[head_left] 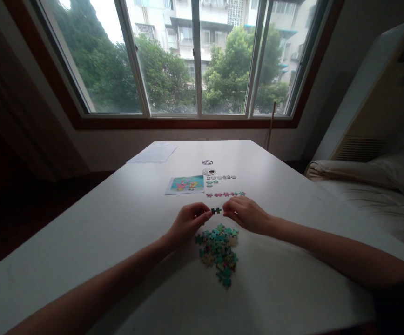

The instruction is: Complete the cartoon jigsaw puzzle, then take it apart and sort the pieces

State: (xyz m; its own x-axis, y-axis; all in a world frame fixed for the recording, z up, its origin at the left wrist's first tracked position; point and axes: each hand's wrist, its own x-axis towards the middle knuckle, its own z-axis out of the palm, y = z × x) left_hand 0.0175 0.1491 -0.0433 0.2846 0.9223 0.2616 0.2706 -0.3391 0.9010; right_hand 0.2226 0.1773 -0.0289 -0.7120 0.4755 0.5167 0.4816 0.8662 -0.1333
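My left hand (188, 222) and my right hand (245, 214) rest on a white table (118, 223), fingertips facing each other. Between them a small dark-green puzzle piece (216, 211) is pinched from both sides. Just in front of my hands lies a heap of teal and yellow puzzle pieces (218, 251). Farther back, rows of sorted pieces (225, 194) lie in lines, pink ones in the nearest row. A colourful reference picture (186, 184) lies to their left.
Two small round lids or discs (208, 171) sit beyond the sorted rows. A sheet of paper (153, 153) lies at the table's far left corner. A bed with pillows (373, 181) stands to the right. A wide window is behind the table.
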